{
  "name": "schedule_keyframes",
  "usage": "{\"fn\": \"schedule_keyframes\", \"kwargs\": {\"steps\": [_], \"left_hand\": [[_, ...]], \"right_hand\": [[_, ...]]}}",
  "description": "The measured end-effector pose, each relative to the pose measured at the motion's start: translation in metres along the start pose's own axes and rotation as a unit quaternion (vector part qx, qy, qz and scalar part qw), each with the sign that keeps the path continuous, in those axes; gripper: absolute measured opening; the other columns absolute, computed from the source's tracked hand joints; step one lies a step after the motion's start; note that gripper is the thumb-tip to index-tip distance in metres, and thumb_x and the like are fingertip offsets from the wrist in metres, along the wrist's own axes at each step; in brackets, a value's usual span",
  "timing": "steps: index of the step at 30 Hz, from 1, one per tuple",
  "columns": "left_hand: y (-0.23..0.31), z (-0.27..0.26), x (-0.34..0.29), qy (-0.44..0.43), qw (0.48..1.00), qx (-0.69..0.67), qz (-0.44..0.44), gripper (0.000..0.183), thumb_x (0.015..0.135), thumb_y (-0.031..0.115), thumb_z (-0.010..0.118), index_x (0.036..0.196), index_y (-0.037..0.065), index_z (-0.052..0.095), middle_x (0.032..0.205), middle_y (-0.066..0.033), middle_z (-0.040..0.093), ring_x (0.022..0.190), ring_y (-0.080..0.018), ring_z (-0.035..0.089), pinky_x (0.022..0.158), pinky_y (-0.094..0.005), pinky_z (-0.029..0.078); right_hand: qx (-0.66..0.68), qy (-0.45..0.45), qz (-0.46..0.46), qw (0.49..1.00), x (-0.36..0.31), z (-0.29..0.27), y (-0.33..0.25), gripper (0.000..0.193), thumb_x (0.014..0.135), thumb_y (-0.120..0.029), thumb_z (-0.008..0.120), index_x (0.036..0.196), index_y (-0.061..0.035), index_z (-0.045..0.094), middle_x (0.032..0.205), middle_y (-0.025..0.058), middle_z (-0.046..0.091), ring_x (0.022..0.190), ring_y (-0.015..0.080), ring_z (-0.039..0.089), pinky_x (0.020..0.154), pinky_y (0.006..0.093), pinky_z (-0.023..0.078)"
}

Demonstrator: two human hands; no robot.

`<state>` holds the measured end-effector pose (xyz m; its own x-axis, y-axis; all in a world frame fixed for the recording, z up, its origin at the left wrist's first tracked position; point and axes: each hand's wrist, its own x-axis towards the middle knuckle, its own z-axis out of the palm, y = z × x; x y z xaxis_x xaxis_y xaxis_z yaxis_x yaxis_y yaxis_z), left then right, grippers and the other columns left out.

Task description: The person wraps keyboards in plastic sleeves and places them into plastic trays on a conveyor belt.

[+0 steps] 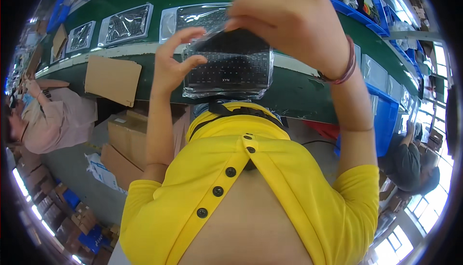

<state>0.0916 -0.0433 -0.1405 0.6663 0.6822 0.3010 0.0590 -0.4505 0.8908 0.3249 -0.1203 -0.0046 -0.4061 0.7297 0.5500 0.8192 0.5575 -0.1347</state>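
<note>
My left forearm [161, 125] rises almost straight, and my left hand [169, 68] curves inward, forefinger [185, 35] and thumb [194, 62] parted in a C. My right forearm [354, 105] reaches up farther; from the wrist [340, 67] my right hand [294, 21] bends leftward, knuckles high, its fingers curled, their tips slightly blurred, so I can't tell how tightly they pinch.

The right hand [296, 19] hangs above a film-wrapped black keyboard [230, 68]; the left hand [170, 67] curls at its left edge.

Cardboard [113, 80] lies left of the keyboard [230, 68].
</note>
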Motion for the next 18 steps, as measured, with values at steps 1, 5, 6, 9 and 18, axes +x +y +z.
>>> {"fn": "schedule_keyframes", "kwargs": {"steps": [1, 5, 6, 9, 18], "left_hand": [[-0.005, 0.007, -0.006, 0.016, 0.999, -0.017, -0.023, 0.04, 0.076, 0.021, 0.078, 0.11, 0.003, 0.065, 0.109, -0.0069, 0.067, 0.099, -0.018, 0.062, 0.089, -0.03, 0.046], [-0.02, 0.025, -0.015, 0.065, 0.988, -0.137, -0.037, 0.038, 0.077, 0.015, 0.077, 0.109, 0.0, 0.064, 0.106, -0.0077, 0.067, 0.098, -0.0164, 0.06, 0.089, -0.0292, 0.045], [-0.021, 0.022, -0.016, 0.064, 0.988, -0.139, -0.035, 0.038, 0.077, 0.015, 0.077, 0.109, 0.0, 0.064, 0.106, -0.0077, 0.067, 0.098, -0.0164, 0.06, 0.089, -0.0292, 0.045], [-0.028, 0.001, -0.022, 0.079, 0.991, -0.102, -0.03, 0.03, 0.079, 0.011, 0.075, 0.106, -0.001, 0.066, 0.101, -0.0068, 0.068, 0.093, -0.0149, 0.061, 0.084, -0.0271, 0.047], [0.024, -0.031, 0.005, 0.043, 0.964, 0.249, 0.087, 0.013, 0.077, 0.005, 0.07, 0.09, 0.007, 0.072, 0.082, -0.0074, 0.065, 0.081, -0.0233, 0.062, 0.072, -0.0309, 0.049]], "right_hand": [[-0.008, -0.034, -0.031, 0.999, 0.018, -0.007, -0.001, 0.015, 0.063, -0.016, 0.071, 0.076, -0.0092, 0.068, 0.078, 0.0101, 0.065, 0.077, 0.0264, 0.066, 0.066, 0.0305, 0.053], [0.039, -0.174, -0.14, 0.974, 0.061, -0.024, -0.008, 0.012, 0.065, -0.014, 0.07, 0.074, -0.0071, 0.067, 0.069, 0.0115, 0.063, 0.07, 0.0278, 0.065, 0.059, 0.0336, 0.053], [0.059, -0.159, -0.155, 0.973, 0.061, -0.022, -0.006, 0.011, 0.065, -0.014, 0.07, 0.073, -0.0067, 0.067, 0.068, 0.0117, 0.062, 0.069, 0.0278, 0.065, 0.058, 0.0337, 0.053], [0.025, -0.08, -0.172, 0.982, 0.055, -0.013, -0.004, 0.01, 0.067, -0.014, 0.071, 0.071, -0.0059, 0.066, 0.068, 0.0125, 0.063, 0.07, 0.0285, 0.065, 0.059, 0.034, 0.053], [0.167, -0.037, 0.18, 0.969, -0.064, 0.019, 0.013, 0.009, 0.078, -0.003, 0.072, 0.085, -0.0014, 0.067, 0.077, 0.0075, 0.065, 0.065, 0.014, 0.06, 0.06, 0.0244, 0.048]]}}
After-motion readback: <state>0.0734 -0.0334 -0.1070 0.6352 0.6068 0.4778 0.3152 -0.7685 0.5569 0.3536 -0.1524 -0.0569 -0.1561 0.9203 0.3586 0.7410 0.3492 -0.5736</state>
